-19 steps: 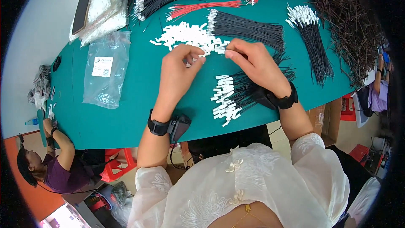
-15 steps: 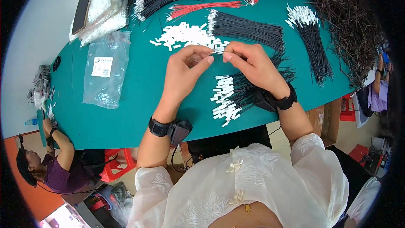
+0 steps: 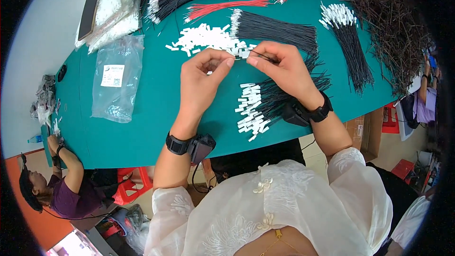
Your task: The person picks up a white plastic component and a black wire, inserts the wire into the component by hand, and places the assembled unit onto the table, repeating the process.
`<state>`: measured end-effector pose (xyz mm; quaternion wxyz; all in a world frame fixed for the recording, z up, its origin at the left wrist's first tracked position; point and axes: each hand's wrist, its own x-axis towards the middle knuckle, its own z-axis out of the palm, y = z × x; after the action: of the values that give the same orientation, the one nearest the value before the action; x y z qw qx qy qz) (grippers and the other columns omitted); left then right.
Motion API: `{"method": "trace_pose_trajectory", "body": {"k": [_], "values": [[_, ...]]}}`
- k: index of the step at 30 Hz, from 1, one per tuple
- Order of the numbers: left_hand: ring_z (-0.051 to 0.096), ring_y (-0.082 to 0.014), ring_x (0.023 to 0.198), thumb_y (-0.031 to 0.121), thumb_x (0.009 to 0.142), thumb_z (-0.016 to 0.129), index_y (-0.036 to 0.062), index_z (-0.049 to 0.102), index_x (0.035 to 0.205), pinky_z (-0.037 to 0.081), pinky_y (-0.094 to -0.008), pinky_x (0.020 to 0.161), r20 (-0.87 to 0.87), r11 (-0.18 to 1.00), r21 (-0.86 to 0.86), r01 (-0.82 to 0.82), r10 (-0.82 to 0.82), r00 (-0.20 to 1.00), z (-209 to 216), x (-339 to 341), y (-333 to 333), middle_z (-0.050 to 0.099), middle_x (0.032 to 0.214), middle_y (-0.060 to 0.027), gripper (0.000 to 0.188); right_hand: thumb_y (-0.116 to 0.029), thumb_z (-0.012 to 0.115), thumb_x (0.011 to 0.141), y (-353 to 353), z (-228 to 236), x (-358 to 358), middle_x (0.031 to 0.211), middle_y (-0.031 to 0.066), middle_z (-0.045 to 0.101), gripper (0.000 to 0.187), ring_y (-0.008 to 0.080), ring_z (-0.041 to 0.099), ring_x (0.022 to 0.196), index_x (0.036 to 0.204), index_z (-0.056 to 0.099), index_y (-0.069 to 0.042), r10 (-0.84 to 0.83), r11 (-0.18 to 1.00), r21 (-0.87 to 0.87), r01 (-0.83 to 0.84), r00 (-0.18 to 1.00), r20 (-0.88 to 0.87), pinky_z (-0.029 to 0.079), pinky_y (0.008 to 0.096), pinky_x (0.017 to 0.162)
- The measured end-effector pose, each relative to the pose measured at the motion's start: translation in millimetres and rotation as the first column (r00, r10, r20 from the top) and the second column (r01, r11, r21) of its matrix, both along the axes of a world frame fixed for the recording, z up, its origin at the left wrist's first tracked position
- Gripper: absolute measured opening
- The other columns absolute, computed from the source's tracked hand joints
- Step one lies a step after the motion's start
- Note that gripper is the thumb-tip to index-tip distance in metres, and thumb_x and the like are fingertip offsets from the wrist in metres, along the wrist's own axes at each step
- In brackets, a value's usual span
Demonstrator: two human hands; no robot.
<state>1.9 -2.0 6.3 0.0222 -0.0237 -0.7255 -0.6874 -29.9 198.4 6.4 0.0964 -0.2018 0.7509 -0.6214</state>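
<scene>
Above the pile's near edge, both hands are closed in pinches, their fingertips close together. My left hand (image 3: 199, 78) has thumb and forefinger pressed together; a tiny bit of something shows at their tips, too small to name. Between the thumb and fingers of my right hand (image 3: 283, 68) is a thin black wire (image 3: 263, 56). Just behind the fingertips lie loose white connector housings (image 3: 207, 37). Below my right hand, black wires with white housings on their ends (image 3: 250, 109) are spread on the green table (image 3: 166, 95).
Bundled black wires (image 3: 275, 31) and red wires (image 3: 227, 8) lie beyond the hands. A housed wire bundle (image 3: 348, 42) and a brown wire heap (image 3: 393, 28) are at right. A clear bag (image 3: 118, 78) and phone (image 3: 90, 13) are at left. Another person (image 3: 66, 185) sits lower left.
Both hands have shifted slightly left, their fingertips still close together. The black wire in my right hand now shows more clearly. The white pieces between the fingertips look different.
</scene>
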Motion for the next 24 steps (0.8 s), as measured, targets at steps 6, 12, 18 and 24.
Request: {"method": "trace_pose_trajectory", "body": {"k": [6, 12, 18, 24], "values": [[0.054, -0.0026, 0.07, 0.005, 0.085, 0.068, -0.0011, 0.068, 0.089, 0.044, -0.0188, 0.063, -0.019, 1.0, 0.013, 0.004, -0.004, 1.0, -3.5, 0.6, 0.9, 0.065, 0.081, 0.0009, 0.007, -0.005, 0.068, 0.086, -0.7, -1.2, 0.7, 0.074, -0.0039, 0.059, 0.009, 0.0003, 0.046, 0.066, 0.091, 0.066, 0.003, -0.028, 0.998, -0.061, 0.029, 0.999, 0.02, 0.036, 0.0165, 0.058], [0.056, -0.0071, 0.067, 0.007, 0.085, 0.068, -0.0003, 0.068, 0.088, 0.045, -0.0218, 0.063, -0.008, 0.997, -0.061, -0.048, 0.047, 0.999, 1.2, -3.5, -9.5, 0.066, 0.081, -0.0019, 0.008, -0.004, 0.069, 0.084, -0.2, 1.2, 2.1, 0.075, -0.0031, 0.061, 0.009, -0.0002, 0.047, 0.067, 0.09, 0.068, 0.003, -0.071, 0.995, -0.073, 0.071, 0.997, 0.007, 0.038, 0.0159, 0.06], [0.062, -0.0241, 0.074, 0.004, 0.077, 0.068, 0.0031, 0.067, 0.083, 0.049, -0.0332, 0.066, -0.221, 0.66, -0.733, -0.164, -0.003, 0.975, -3.5, -9.1, -38.6, 0.065, 0.081, -0.0092, 0.006, -0.003, 0.069, 0.084, 2.3, 3.4, 1.3, 0.075, -0.0034, 0.061, 0.009, -0.0003, 0.047, 0.066, 0.09, 0.068, 0.003, -0.118, 0.993, 0.002, 0.118, 0.99, -0.076, 0.037, 0.0159, 0.058], [0.062, -0.0277, 0.081, 0.002, 0.072, 0.07, 0.0043, 0.067, 0.083, 0.049, -0.0384, 0.069, -0.173, 0.595, -0.798, -0.091, -0.082, 0.981, -11.4, -5.6, -32.4, 0.064, 0.081, -0.0103, 0.012, -0.003, 0.069, 0.084, -0.3, 0.8, 1.3, 0.076, -0.0029, 0.062, 0.009, -0.0007, 0.046, 0.065, 0.09, 0.068, 0.003, -0.096, 0.995, 0.028, 0.098, 0.993, -0.075, 0.035, 0.0157, 0.056]]}}
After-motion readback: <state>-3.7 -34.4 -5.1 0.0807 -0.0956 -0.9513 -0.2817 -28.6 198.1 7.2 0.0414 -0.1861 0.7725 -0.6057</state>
